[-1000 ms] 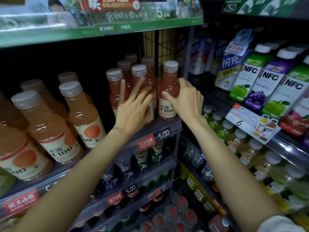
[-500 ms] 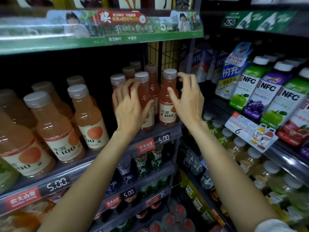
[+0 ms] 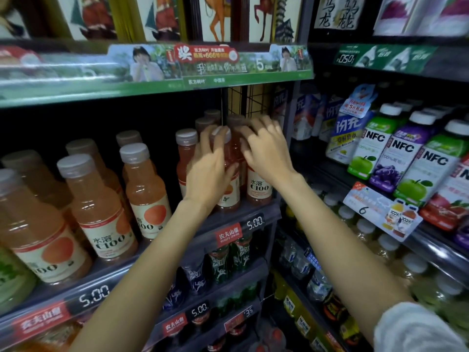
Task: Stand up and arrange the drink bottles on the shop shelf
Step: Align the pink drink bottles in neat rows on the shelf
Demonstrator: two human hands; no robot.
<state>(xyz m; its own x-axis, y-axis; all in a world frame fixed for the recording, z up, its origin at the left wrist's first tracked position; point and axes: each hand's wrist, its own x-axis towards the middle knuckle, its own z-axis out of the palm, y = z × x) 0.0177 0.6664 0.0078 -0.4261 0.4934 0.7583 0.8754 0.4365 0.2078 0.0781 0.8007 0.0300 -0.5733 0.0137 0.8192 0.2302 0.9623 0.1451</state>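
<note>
So we've got both hands up at the far right end of the shelf (image 3: 253,212), where the pink drink bottles stand upright in a tight bunch; our left hand (image 3: 210,171) has its fingers curled round the neck of the middle bottle (image 3: 228,184), thumb out to the right; our right hand (image 3: 264,151) is draped over the top of the end bottle (image 3: 258,189) with fingers bent, but it's blurry, so we can't tell if it's actually gripping; another pink bottle (image 3: 184,158) stands just left of the left hand; 3 orange bottles (image 3: 99,209) stand further left on the same shelf; green and purple juice bottles (image 3: 403,158) sit on the rack to the right.
</note>
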